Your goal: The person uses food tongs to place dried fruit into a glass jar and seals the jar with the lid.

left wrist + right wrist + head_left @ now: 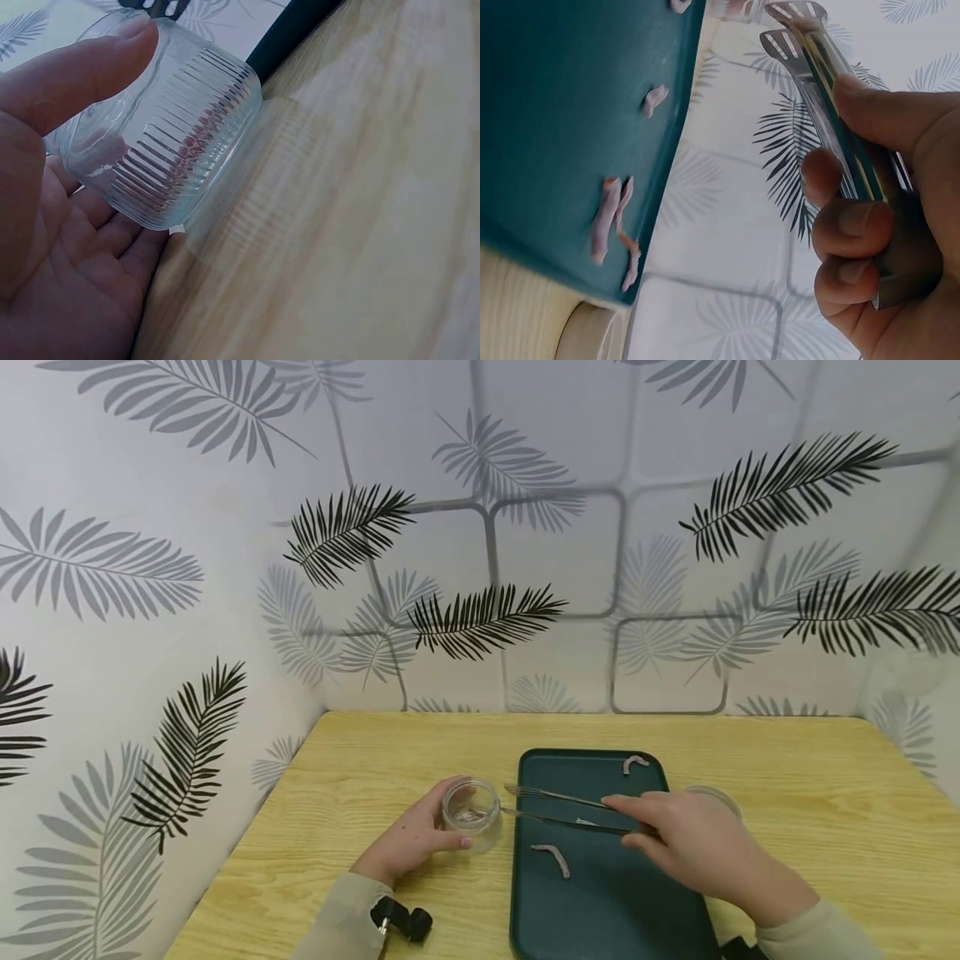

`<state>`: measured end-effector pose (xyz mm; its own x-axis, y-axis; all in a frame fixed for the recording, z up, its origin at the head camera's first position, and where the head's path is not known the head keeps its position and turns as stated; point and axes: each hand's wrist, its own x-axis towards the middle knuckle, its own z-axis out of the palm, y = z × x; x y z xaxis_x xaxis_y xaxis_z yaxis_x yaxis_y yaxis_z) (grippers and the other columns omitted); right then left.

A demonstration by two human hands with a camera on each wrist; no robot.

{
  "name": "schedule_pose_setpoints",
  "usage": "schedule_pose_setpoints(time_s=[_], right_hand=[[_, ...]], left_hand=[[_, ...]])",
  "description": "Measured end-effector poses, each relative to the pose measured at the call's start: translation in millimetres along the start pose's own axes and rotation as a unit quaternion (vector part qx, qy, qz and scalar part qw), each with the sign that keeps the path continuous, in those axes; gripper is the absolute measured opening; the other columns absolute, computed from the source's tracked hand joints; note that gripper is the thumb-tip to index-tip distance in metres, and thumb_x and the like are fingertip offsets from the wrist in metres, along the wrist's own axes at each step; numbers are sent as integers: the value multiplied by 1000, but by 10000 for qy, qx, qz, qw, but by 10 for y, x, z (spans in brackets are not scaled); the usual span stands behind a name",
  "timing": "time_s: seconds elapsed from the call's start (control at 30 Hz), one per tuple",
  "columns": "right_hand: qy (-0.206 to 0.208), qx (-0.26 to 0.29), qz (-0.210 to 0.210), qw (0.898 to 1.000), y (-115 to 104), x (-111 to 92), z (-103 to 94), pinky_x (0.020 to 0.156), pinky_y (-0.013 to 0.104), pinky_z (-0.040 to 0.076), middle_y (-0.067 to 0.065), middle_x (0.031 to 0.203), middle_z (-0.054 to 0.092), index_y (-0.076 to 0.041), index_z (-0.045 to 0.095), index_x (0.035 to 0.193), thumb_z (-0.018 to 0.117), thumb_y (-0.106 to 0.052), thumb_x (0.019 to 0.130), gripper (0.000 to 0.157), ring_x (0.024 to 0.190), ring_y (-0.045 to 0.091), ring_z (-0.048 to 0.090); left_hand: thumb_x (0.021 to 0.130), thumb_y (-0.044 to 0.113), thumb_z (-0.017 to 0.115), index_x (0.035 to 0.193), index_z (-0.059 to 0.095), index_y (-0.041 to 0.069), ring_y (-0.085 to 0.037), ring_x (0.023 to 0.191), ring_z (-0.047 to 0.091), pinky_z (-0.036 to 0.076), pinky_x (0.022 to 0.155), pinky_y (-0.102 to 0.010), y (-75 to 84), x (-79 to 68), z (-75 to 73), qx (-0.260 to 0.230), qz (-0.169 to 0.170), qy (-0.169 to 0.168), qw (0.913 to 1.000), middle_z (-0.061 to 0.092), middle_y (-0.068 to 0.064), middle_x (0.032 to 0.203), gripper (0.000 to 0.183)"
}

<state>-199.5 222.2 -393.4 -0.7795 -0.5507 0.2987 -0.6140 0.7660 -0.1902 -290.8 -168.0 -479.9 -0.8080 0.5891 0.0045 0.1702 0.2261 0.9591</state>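
Tongs Level With Jar Rim Above Green Tray

Steel tongs stretch across a green tray, their long axis running nearly side to side, tips pointing left at a glass jar and handle end lying in a person's right hand. The fingers wrap that handle, while the slotted tips stand slightly apart with nothing between them. The left hand holds the jar, thumb on the near side and fingers round the far one; the jar's mouth faces up.

Reddish matter shows through the ribbed glass, too blurred to make out. Whether the lower tip touches the rim cannot be told. One pale piece is partly hidden by the tongs; a curved strip lies nearer the person, another scrap by the far right corner. The right hand covers part of a round item, and the frame cuts off the tray's near edge.

A narrow strip of table separates jar from tray. Wood stretches farther left of the jar, and beyond the tray's far edge to the patterned wall.
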Motion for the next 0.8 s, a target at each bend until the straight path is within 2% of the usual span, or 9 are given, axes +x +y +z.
schedule_pose_setpoints(time_s=[0.07,0.2,0.3,0.43,0.53,0.67,0.8], right_hand=[[-45,-66,-54,10000,38,-40,2,51,23,35,-25,69,44,-21,68,134,78,-32,89,47,54,-5,37],[-222,83,-136,9996,97,-99,1,55,24,40,-26,77,55,-19,68,135,78,-29,90,47,61,-6,44],[-422,198,-79,9989,121,-137,-14,58,24,44,-17,98,70,-19,67,136,77,-28,90,48,73,-4,57],[-771,268,55,9967,140,-159,-22,59,24,45,-6,117,72,-19,66,137,77,-29,90,49,77,-4,60],[-951,394,116,9946,154,-175,-13,59,24,45,-6,112,73,-18,67,136,77,-29,91,47,72,-8,54],[-1078,585,246,9921,171,-199,16,58,25,45,-15,102,71,-20,68,134,76,-29,91,45,68,-8,52],[-1206,764,426,9888,199,-224,55,57,25,43,-17,101,70,-22,68,134,76,-30,91,44,64,-6,50]], left_hand=[[91,18,78,159,30,20,-25,144,38,31,113,-45,4,-4,5,13,-20,-12,10000,40,-8,157,83],[91,18,79,158,31,20,-25,142,39,30,112,-47,11,-5,15,127,-55,64,9999,41,-8,156,83],[90,18,80,157,33,22,-24,140,41,31,112,-47,22,-6,25,227,-93,165,9996,42,-6,155,82],[91,18,79,158,33,23,-24,141,39,30,112,-47,42,-24,21,255,-98,171,9995,42,-5,155,81],[92,17,78,158,32,22,-24,142,38,30,112,-47,50,-28,17,215,-58,132,9997,41,-6,156,80],[92,19,78,158,32,22,-24,142,39,31,112,-45,41,-20,6,147,-28,99,9998,40,-7,156,80],[92,21,78,158,31,23,-25,141,40,33,111,-44,23,-20,-3,125,-29,66,9999,40,-9,156,81]])
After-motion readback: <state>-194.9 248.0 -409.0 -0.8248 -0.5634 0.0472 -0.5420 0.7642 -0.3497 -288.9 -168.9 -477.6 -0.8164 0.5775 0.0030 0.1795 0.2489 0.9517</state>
